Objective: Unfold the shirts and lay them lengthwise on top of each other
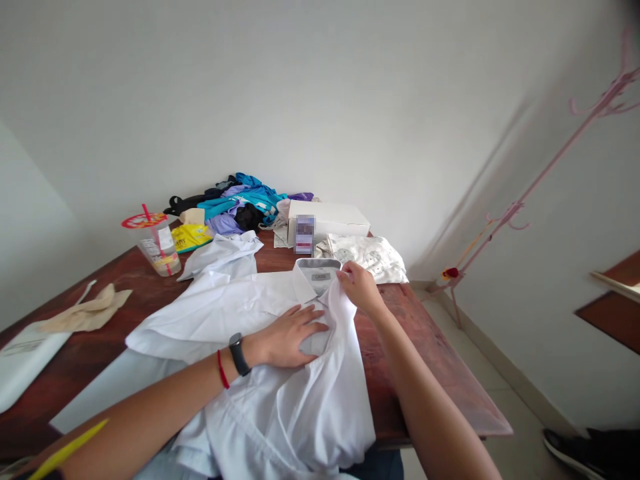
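Observation:
A white collared shirt (280,407) lies spread over the wooden table, its lower part hanging past the front edge. The collar, with a grey label inside, points away from me. My left hand (293,335) rests flat on the shirt front below the collar, fingers spread; a dark watch and a red cord circle that wrist. At the collar's right side, my right hand (356,283) pinches the shirt fabric between thumb and fingers. One white sleeve (220,257) reaches toward the back left.
On the dark red table (383,347) stand a plastic cup (157,247) with a straw, a clothes pile (245,203), a white box (330,220) and a folded patterned cloth (370,257). A white flat object (33,360) lies left. A pink coat rack (540,167) leans into view right.

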Action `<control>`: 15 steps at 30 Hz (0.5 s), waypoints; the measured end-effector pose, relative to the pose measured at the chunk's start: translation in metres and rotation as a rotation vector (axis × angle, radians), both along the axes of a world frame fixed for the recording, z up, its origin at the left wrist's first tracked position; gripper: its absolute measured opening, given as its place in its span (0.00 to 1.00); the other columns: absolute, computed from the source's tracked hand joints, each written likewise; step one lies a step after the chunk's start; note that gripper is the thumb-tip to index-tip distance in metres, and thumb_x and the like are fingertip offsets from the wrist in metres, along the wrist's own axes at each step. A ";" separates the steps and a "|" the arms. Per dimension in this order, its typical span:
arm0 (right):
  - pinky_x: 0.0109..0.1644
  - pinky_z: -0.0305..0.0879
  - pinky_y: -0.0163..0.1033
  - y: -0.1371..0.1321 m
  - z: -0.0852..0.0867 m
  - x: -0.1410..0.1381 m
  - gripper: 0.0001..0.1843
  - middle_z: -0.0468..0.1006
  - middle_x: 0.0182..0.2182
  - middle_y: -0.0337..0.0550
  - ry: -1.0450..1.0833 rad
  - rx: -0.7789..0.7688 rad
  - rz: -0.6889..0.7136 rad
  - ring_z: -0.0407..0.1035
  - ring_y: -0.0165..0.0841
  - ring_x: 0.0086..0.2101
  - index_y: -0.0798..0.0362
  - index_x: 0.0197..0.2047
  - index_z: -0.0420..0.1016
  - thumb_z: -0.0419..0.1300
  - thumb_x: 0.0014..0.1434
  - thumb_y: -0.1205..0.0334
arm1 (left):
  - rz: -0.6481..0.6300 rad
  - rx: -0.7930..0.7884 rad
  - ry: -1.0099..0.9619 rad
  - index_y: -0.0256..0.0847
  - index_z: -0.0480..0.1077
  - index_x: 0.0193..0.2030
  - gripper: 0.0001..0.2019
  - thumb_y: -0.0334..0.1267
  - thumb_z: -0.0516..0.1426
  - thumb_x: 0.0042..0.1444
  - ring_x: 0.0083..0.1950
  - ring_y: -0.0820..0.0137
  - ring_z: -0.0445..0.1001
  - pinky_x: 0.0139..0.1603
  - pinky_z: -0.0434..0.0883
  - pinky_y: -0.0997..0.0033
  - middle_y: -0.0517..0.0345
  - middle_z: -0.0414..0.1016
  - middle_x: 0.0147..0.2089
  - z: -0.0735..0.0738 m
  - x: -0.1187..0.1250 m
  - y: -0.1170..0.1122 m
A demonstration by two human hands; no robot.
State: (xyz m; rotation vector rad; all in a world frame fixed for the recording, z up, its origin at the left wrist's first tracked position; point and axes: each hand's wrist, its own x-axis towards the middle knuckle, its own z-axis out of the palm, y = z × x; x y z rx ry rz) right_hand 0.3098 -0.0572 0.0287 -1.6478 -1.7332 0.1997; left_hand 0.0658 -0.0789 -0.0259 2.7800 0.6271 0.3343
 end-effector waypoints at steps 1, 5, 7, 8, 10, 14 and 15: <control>0.37 0.59 0.40 0.000 0.000 -0.001 0.10 0.71 0.28 0.38 0.110 0.064 0.037 0.66 0.36 0.31 0.49 0.35 0.69 0.56 0.68 0.55 | 0.004 -0.009 -0.003 0.49 0.67 0.68 0.31 0.57 0.62 0.61 0.76 0.48 0.58 0.76 0.53 0.40 0.46 0.59 0.77 0.001 0.000 -0.001; 0.33 0.59 0.38 0.000 0.002 -0.004 0.15 0.71 0.27 0.36 0.555 0.221 0.177 0.63 0.33 0.28 0.47 0.35 0.65 0.59 0.67 0.47 | -0.003 -0.062 0.005 0.48 0.64 0.70 0.33 0.54 0.64 0.61 0.78 0.46 0.54 0.77 0.48 0.36 0.46 0.55 0.78 0.001 -0.001 -0.003; 0.31 0.60 0.38 0.000 0.003 -0.005 0.16 0.74 0.29 0.37 0.802 0.189 0.272 0.64 0.33 0.27 0.47 0.36 0.66 0.61 0.66 0.44 | -0.008 -0.077 0.003 0.47 0.64 0.70 0.34 0.48 0.65 0.59 0.79 0.45 0.52 0.77 0.46 0.35 0.46 0.55 0.79 -0.001 -0.002 -0.003; 0.31 0.61 0.37 -0.001 0.003 -0.006 0.17 0.76 0.30 0.37 0.924 0.159 0.325 0.64 0.33 0.27 0.47 0.37 0.66 0.62 0.66 0.44 | -0.016 -0.082 -0.007 0.46 0.65 0.70 0.34 0.46 0.66 0.57 0.79 0.45 0.51 0.77 0.46 0.34 0.46 0.55 0.78 -0.002 -0.002 -0.003; 0.34 0.65 0.38 -0.002 0.005 -0.008 0.16 0.77 0.32 0.37 1.134 0.127 0.417 0.68 0.33 0.30 0.46 0.36 0.67 0.65 0.64 0.45 | -0.049 -0.107 -0.054 0.45 0.65 0.70 0.35 0.43 0.66 0.56 0.79 0.44 0.49 0.78 0.45 0.35 0.47 0.59 0.77 -0.002 -0.002 -0.004; 0.46 0.71 0.39 -0.008 0.010 -0.013 0.15 0.75 0.33 0.37 1.382 0.103 0.527 0.73 0.35 0.39 0.48 0.32 0.71 0.71 0.59 0.50 | -0.209 -0.309 -0.250 0.45 0.62 0.72 0.37 0.42 0.66 0.56 0.73 0.52 0.64 0.74 0.61 0.54 0.49 0.67 0.72 0.009 0.002 -0.007; 0.48 0.72 0.40 -0.009 0.011 -0.014 0.14 0.74 0.34 0.37 1.423 0.080 0.542 0.73 0.35 0.40 0.48 0.32 0.72 0.71 0.59 0.51 | -0.238 -0.360 -0.299 0.45 0.62 0.72 0.37 0.42 0.66 0.56 0.70 0.55 0.68 0.72 0.65 0.59 0.50 0.69 0.71 0.014 0.003 -0.009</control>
